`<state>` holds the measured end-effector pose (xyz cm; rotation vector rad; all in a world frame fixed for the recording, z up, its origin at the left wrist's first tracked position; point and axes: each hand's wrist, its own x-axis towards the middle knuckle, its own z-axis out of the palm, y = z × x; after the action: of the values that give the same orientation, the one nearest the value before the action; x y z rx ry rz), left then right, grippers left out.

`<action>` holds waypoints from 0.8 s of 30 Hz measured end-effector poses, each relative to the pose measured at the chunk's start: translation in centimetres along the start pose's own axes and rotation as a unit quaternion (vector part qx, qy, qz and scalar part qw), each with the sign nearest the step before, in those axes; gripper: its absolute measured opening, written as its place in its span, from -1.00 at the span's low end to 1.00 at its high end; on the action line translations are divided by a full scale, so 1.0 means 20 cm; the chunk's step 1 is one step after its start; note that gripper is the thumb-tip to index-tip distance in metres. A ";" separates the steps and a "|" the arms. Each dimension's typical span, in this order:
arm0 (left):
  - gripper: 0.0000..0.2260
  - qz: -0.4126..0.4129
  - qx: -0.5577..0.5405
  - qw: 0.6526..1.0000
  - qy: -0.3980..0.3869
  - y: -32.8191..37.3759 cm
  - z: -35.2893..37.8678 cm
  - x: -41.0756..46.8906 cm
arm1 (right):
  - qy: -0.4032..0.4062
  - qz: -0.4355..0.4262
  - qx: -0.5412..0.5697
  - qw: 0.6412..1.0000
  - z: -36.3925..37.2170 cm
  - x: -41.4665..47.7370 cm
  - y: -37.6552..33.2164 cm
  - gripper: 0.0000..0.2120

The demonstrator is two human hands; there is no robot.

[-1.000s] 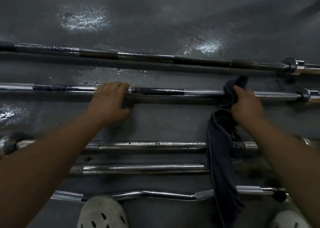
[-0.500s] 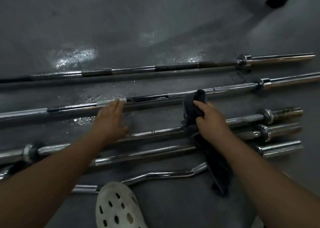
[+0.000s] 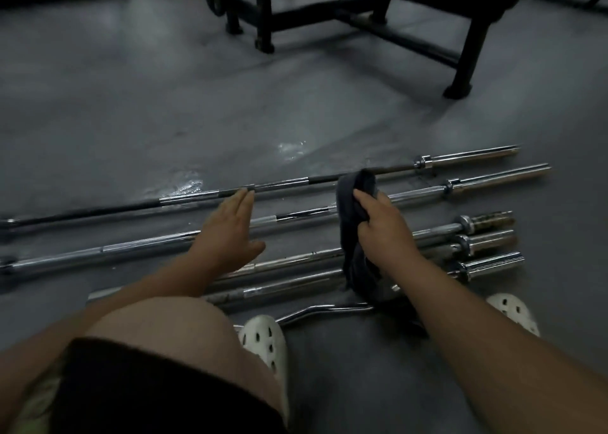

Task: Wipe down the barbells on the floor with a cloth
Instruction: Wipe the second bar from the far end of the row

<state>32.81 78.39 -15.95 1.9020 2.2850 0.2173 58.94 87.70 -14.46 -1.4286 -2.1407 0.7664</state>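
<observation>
Several steel barbells lie side by side on the grey floor. The farthest barbell (image 3: 283, 183) has a dark shaft; the second barbell (image 3: 148, 246) is chrome. My left hand (image 3: 230, 233) is stretched out flat, fingers straight, above the second barbell with its fingertips near the farthest one. My right hand (image 3: 383, 224) grips a dark cloth (image 3: 353, 203), whose top reaches the farthest barbell while the rest hangs down over the nearer bars. A curl bar (image 3: 324, 312) lies closest to me.
A black bench frame (image 3: 362, 22) stands on the floor beyond the bars. Wet patches (image 3: 187, 186) shine near the farthest barbell. My white clogs (image 3: 263, 341) and bare knee (image 3: 171, 328) are just in front of the curl bar.
My left hand has let go of the second barbell and now lies flat and open. My right hand carried the cloth up toward the farthest barbell. The view has lifted and pulled back.
</observation>
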 end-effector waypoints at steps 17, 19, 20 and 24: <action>-0.17 0.032 0.020 0.994 -0.102 -0.42 0.56 0.45 | -0.085 0.053 -0.085 0.991 0.49 0.45 0.33 -0.36; -0.15 0.045 0.033 0.992 -0.115 -0.45 0.66 0.57 | -0.093 0.071 -0.099 0.988 0.57 0.57 0.41 -0.36; -0.15 0.047 0.034 0.991 -0.120 -0.47 0.71 0.64 | -0.100 0.077 -0.109 0.986 0.62 0.63 0.45 -0.35; -0.17 0.044 0.056 0.984 -0.162 -0.53 0.95 0.82 | -0.142 0.098 -0.155 0.973 0.79 0.88 0.62 -0.33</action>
<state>23.74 92.86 -37.20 1.9259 2.0397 -0.2001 50.91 104.67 -33.27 -1.8052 -2.4476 0.7708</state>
